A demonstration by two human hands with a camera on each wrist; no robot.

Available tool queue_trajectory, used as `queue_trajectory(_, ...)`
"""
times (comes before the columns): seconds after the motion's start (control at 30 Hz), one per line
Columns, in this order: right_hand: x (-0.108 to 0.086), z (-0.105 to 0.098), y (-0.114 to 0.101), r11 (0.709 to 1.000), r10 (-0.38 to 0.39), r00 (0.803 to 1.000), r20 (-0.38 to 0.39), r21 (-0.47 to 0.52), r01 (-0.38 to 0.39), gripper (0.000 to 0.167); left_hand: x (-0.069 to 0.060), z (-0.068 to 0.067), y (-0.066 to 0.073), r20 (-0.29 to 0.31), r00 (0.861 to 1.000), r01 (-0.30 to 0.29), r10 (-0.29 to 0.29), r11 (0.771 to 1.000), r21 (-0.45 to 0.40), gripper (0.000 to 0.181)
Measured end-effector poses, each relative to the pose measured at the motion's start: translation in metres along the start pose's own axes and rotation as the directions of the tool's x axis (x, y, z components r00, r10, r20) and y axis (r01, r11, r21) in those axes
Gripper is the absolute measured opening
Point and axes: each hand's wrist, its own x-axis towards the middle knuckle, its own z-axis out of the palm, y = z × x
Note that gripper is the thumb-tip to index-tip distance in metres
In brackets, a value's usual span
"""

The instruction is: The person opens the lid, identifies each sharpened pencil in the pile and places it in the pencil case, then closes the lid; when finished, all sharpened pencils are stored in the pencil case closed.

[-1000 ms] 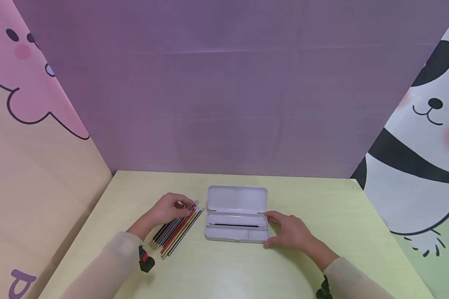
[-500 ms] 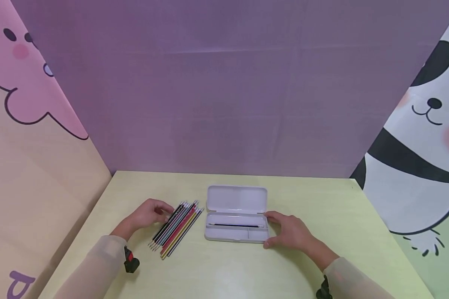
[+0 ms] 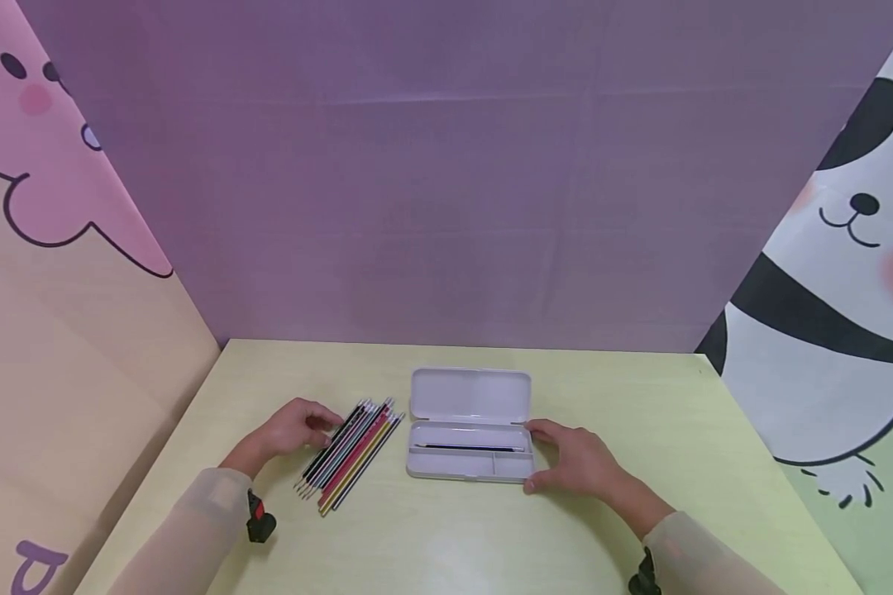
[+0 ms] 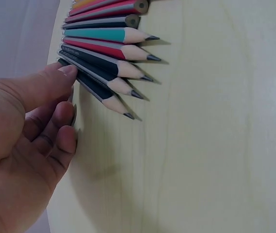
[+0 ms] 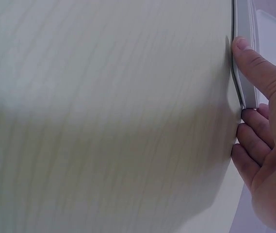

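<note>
Side by side on the table lies a slanted row of pencils [image 3: 353, 454], black, silver, red and yellow. At its left edge my left hand [image 3: 301, 428] pinches the outermost dark pencil [image 4: 95, 86] near its far end; the contact of the index finger is hidden behind the thumb. Sharpened tips of several pencils point toward me in the left wrist view. An open white pencil case [image 3: 446, 471] stands right of the row, with one dark pencil [image 3: 469, 448] in its rear compartment. My right hand [image 3: 576, 463] grips the case's right end, thumb at the front corner, fingers behind.
The pale wooden table [image 3: 446, 545] ends at a purple backdrop [image 3: 446, 207]. Printed panels flank it, a pink figure on the left and a panda [image 3: 848, 330] on the right. The case's raised lid [image 3: 471, 395] leans away at the back.
My left hand has drawn back from over the pencils to the row's left edge, and its fingers have come to the outer pencil. The right hand and case stay put.
</note>
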Motion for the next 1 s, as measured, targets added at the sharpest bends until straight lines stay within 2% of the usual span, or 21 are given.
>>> queue_trajectory(0.23,0.0,-0.001,0.0,1.0,0.005,1.0,0.001,-0.007,-0.005,0.097,0.001,0.0,0.001,0.013,1.0,-0.027,0.026,0.998,0.048,0.027)
queue_trajectory(0.37,0.0,0.0,-0.001,1.0,0.004,1.0,0.001,-0.005,-0.004,0.098,0.001,0.002,0.005,-0.02,1.0,-0.005,0.008,0.993,0.116,0.022)
queue_trajectory(0.63,-0.001,-0.002,-0.003,1.0,0.005,1.0,0.006,0.002,-0.005,0.098,-0.006,0.004,0.022,-0.099,0.995,0.041,-0.02,0.977,0.211,0.022)
queue_trajectory(0.8,-0.002,-0.003,-0.003,1.0,0.004,1.0,0.006,0.004,-0.004,0.098,-0.007,0.005,0.022,-0.146,0.988,0.075,-0.044,0.975,0.208,0.024)
queue_trajectory(1.0,-0.001,-0.002,-0.002,1.0,0.0,1.0,0.003,-0.004,0.0,0.098,-0.006,0.006,0.022,-0.19,0.979,0.111,-0.077,0.977,0.18,0.035)
